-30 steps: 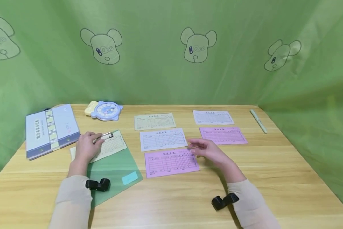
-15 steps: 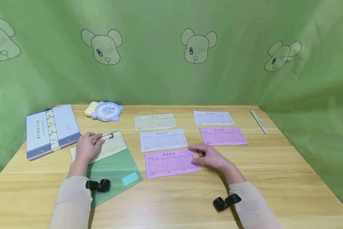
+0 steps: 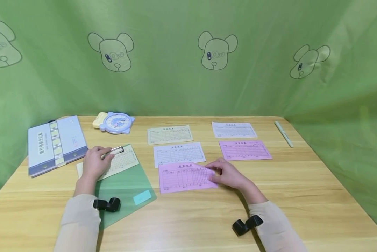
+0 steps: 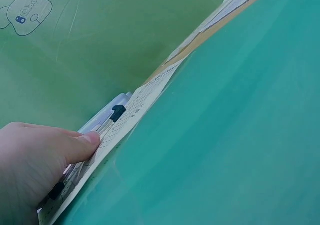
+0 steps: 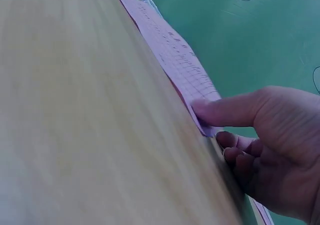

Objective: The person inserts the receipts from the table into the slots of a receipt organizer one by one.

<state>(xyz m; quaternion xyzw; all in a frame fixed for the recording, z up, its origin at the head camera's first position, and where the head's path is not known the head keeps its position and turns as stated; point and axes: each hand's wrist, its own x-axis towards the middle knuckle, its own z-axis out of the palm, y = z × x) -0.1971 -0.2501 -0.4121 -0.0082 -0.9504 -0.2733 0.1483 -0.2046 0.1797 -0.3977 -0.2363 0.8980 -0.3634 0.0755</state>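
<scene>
My left hand (image 3: 94,162) holds the metal clip (image 3: 117,150) at the top of a green see-through clipboard (image 3: 122,199), thumb on the clip in the left wrist view. Beneath the clip lies a cream form sheet (image 3: 125,162), partly covered by that hand. With thumb and fingers, my right hand (image 3: 227,174) pinches the right edge of a pink form sheet (image 3: 182,179). That edge bends up off the table in the right wrist view, where the thumb lies on top of the pink paper (image 5: 175,60).
Behind the pink sheet lie a white form (image 3: 179,154) and a cream form (image 3: 169,135). Farther right are another white form (image 3: 234,130), a second pink form (image 3: 245,150) and a pale green pen (image 3: 284,134). A binder (image 3: 56,145) and blue toy clock (image 3: 117,122) stand left.
My right fingers have closed on the pink sheet's right edge, which now bends upward, and the sheet has shifted slightly away from me. The left hand stays at the clip.
</scene>
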